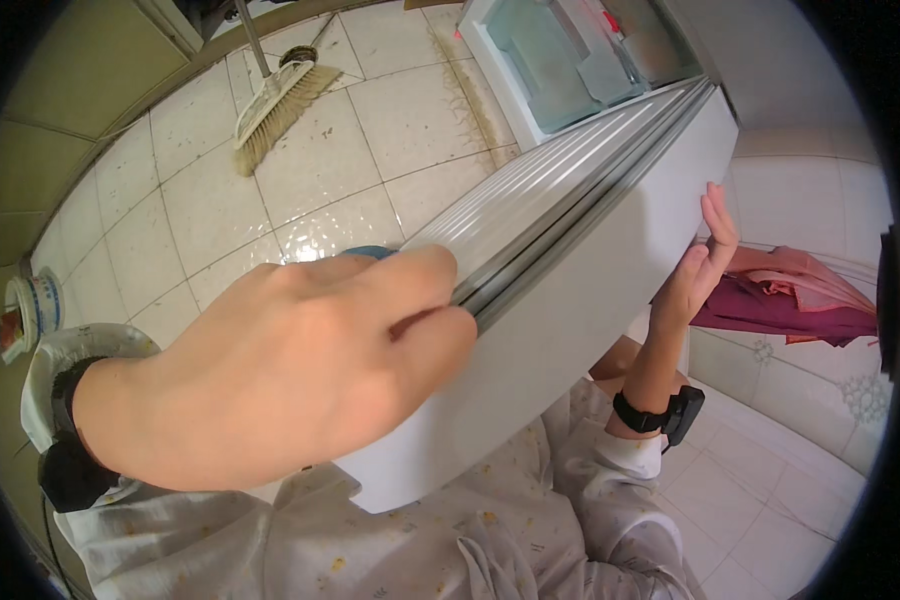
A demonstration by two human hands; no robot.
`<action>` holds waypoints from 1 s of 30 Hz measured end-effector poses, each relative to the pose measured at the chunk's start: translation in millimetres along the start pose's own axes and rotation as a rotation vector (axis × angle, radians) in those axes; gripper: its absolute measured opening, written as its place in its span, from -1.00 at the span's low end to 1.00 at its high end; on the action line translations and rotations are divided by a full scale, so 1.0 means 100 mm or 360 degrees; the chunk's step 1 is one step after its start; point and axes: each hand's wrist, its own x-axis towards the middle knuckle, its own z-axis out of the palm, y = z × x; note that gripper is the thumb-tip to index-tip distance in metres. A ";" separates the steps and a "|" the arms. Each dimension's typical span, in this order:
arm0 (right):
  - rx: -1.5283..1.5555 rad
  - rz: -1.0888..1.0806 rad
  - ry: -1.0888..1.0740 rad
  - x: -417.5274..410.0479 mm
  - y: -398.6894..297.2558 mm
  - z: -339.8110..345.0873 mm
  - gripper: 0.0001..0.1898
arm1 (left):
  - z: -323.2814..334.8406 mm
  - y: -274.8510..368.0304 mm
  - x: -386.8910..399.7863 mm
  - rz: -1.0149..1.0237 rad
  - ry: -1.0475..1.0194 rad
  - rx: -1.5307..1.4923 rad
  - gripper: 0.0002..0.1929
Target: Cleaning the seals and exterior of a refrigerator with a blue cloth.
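Note:
A white refrigerator door stands swung out in front of me, with its ribbed inner face and grey rubber gasket turned up towards the view. My left hand is large in the foreground, its fingers curled at the door's gasket edge near the free end. The fingertips are hidden. A small bit of something blue shows just behind the knuckles; what it is cannot be told. My right hand rests against the far side of the door's smooth face, fingers extended. Both wrists bear black bands.
The open refrigerator compartment with translucent drawers is at the upper right. A broom stands on the wet, dirty tile floor. A white bucket is at far left, by green cabinets. Pink and maroon cloths hang at right.

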 end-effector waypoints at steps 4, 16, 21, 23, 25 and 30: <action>0.0087 0.0033 0.0003 -0.01 0.00 0.00 -0.52 | 0.03 0.01 0.09 -0.0066 0.0074 -0.0091 -0.78; -0.0018 0.0030 -0.0055 0.00 -0.04 -0.05 -0.50 | 0.14 -0.27 0.83 0.0150 0.0295 -0.0375 -0.81; 0.0074 0.0006 -0.0048 0.02 -0.02 -0.05 -0.51 | 0.15 -0.36 0.89 0.0283 0.0314 -0.0385 -0.82; 0.0071 0.0000 -0.0058 0.02 -0.01 -0.05 -0.52 | 0.11 -0.38 0.84 0.0306 0.0242 -0.0389 -0.83; 0.0169 0.0021 -0.0029 -0.01 0.01 -0.04 -0.52 | 0.04 -0.36 0.74 0.0308 0.0063 -0.0449 -0.86; 0.0142 0.0025 -0.0025 0.01 -0.02 -0.07 -0.53 | -0.11 -0.33 0.38 0.0008 -0.0313 -0.0882 -0.88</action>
